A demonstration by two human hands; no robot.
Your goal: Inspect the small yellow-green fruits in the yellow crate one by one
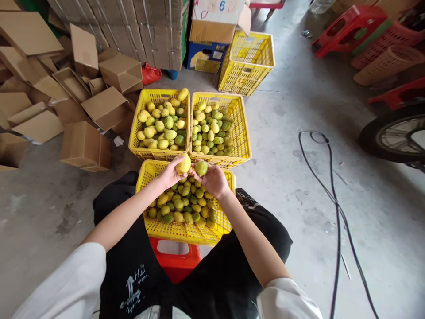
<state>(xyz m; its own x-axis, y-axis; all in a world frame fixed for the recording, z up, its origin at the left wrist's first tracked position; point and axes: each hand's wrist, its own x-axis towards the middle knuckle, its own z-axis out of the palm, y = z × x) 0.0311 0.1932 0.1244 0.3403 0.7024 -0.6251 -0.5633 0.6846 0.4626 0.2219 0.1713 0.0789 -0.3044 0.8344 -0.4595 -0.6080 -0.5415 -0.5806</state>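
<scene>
A yellow lemon (183,164) is held in my left hand (171,175), above the far rim of the near yellow crate (186,235). Close beside it, my right hand (214,180) has its fingers round a smaller green lemon (201,168). Loose green and yellow lemons (186,206) lie in the near crate, between my knees. Beyond my hands stand two more crates side by side: the left crate (156,155) holds mostly larger yellowish lemons (164,124), the right crate (244,133) smaller, greener ones (212,128).
Open cardboard boxes (86,144) are heaped at the left. Stacked yellow crates (247,66) stand at the back by a blue carton (206,55). A red stool edge (179,266) shows between my legs. On the right lie a black cable (337,204) and a wheel (395,135).
</scene>
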